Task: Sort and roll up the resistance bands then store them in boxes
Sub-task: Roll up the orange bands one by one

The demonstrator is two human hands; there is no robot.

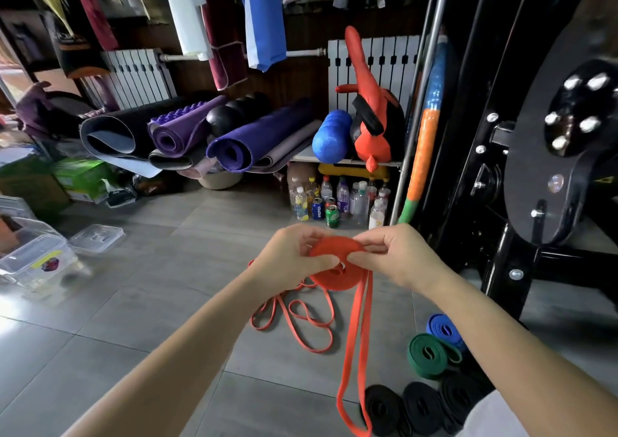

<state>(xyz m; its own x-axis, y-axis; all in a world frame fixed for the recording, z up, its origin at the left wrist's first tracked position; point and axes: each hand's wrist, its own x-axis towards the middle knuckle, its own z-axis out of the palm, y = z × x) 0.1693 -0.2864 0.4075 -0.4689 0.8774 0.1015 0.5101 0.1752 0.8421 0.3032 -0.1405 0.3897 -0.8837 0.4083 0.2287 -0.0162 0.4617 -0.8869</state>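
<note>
Rolling: red band (334,269) half coiled, tail hanging | my left hand (291,256) and right hand (398,252) both pinch the coil above the floor | done: blue roll (443,329), green roll (429,354), black rolls (421,406) | to do, I judge: loose red bands (301,323), then storing into clear box (36,259)

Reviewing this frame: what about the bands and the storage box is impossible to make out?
Head view: fingers of the left hand and right hand cover the core of the orange-red rubber resistance band; wrap count unreadable.
Head view: rolled black bands, partly behind the right forearm and cut by the bottom edge; number uncertain.
Head view: clear plastic box, blurred and cut by the left edge; contents unidentifiable.
</note>
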